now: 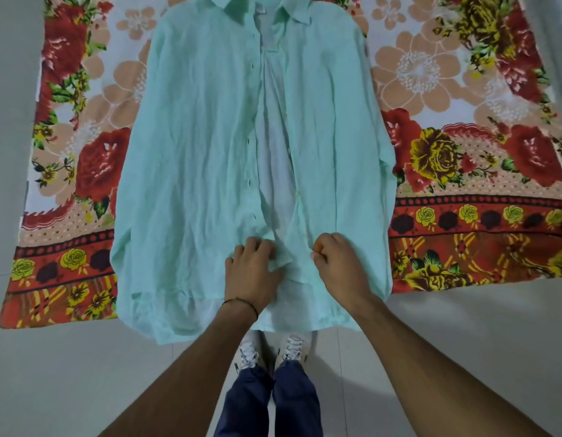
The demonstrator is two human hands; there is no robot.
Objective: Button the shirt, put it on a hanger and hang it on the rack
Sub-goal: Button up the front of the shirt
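Down at 6 o'clock, the left hand pinches the left flap of the green shirt. The right hand is curled tight on the right flap. The shirt lies flat on a flowery cloth, open all the way up to 12 o'clock. Buttoning is just starting, I think. Next, pull the flaps together and push the bottom button through its hole.

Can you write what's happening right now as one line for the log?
stage: buttoning not begun | mint-green collared cotton shirt: unbuttoned, flat on floral blanket | left hand: gripping hem | right hand: pinching other front edge
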